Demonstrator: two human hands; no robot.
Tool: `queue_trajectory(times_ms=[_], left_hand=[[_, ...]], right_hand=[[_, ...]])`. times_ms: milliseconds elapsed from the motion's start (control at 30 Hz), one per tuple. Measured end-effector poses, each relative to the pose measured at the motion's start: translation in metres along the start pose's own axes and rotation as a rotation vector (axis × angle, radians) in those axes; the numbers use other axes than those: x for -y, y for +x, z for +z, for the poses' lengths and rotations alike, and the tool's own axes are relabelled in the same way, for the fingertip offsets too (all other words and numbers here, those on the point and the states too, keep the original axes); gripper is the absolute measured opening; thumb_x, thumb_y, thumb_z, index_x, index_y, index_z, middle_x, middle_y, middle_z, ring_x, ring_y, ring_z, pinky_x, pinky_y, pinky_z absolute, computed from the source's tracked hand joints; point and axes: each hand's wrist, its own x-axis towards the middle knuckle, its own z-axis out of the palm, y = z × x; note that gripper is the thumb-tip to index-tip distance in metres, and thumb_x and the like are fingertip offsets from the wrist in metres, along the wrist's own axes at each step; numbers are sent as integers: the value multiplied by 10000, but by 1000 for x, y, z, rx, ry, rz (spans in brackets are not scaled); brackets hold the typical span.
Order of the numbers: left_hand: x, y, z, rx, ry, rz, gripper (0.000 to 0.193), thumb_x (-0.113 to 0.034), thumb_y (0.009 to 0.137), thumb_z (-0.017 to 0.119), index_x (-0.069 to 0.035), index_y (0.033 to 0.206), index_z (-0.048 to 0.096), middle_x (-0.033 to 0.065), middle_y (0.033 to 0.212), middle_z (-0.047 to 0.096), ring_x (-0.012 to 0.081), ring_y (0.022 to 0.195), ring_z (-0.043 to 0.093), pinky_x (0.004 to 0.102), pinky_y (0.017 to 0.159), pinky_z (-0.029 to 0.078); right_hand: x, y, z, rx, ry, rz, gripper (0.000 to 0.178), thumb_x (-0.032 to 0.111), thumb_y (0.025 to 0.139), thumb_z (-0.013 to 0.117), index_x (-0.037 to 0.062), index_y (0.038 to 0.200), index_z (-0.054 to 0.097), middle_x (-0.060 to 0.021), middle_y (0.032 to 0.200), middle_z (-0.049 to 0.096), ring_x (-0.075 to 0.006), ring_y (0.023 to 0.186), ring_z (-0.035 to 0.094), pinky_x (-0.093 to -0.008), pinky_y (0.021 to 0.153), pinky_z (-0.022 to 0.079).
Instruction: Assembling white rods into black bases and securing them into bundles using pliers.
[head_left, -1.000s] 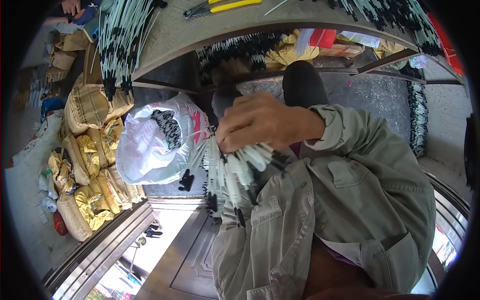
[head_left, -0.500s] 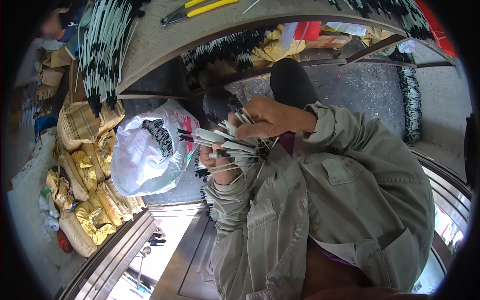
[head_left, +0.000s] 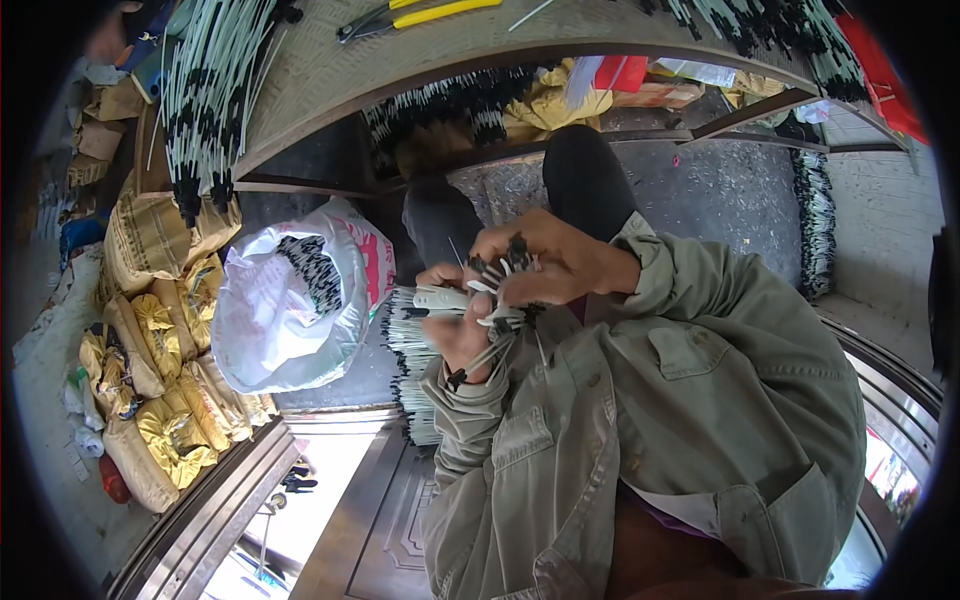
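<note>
In front of my chest, both hands are at a loose bunch of thin pale strips (head_left: 489, 352) with black ends. My left hand (head_left: 460, 335) is closed around the bunch from below; its fingers are partly blurred. A flat white piece (head_left: 440, 297) sticks out of it to the left. Coming from the right, my right hand (head_left: 545, 262) is closed on several strips, and black tips (head_left: 517, 250) rise above its fingers. The two hands nearly touch. How the strips lie between the fingers is partly hidden.
A white plastic bag (head_left: 235, 320) holding similar pieces stands left of my knees. Beyond it lie yellow and brown packages (head_left: 180, 440). On the bench (head_left: 400, 65) ahead are yellow-handled pliers (head_left: 425, 17) and a large strip bundle (head_left: 215, 90). More strips (head_left: 415, 370) are stacked beside my left arm.
My left hand has shifted right and turned, and the fanned strips are drawn closer together. My right hand has moved slightly right and down, with black tips now showing above it.
</note>
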Motion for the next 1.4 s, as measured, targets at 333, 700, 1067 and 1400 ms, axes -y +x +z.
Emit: queue_trajectory(times_ms=[333, 700, 1067, 1400], left_hand=[[-7, -7, 10, 84, 114, 124, 525, -183, 704, 729, 15, 1061, 399, 98, 1052, 380, 154, 900, 431, 289, 804, 353], [3, -21, 13, 16, 107, 82, 440, -234, 721, 731, 15, 967, 466, 61, 898, 465, 129, 754, 461, 242, 697, 377], [-13, -8, 22, 150, 121, 166, 426, -164, 600, 805, 32, 841, 513, 73, 779, 528, 141, 668, 509, 269, 571, 411], [-17, -1, -8, 350, 412, 160, 305, -204, 702, 718, 14, 889, 614, 116, 915, 551, 211, 864, 533, 330, 775, 419]], right_hand=[[-2, -4, -8, 185, 37, 15, 476, 423, 800, 607, -32, 937, 586, -135, 822, 607, -221, 700, 597, -302, 639, 439], [-11, -9, -10, 11, 21, -123, 338, 317, 804, 625, -10, 888, 604, -102, 785, 619, -224, 646, 602, -285, 576, 445], [-6, -3, 3, -211, -281, -76, 118, 85, 773, 620, -10, 840, 598, -107, 695, 603, -190, 558, 592, -261, 493, 433], [-4, 12, -19, 222, 39, -81, 499, 356, 810, 624, -31, 1105, 514, -157, 1019, 581, -225, 877, 586, -323, 755, 451]])
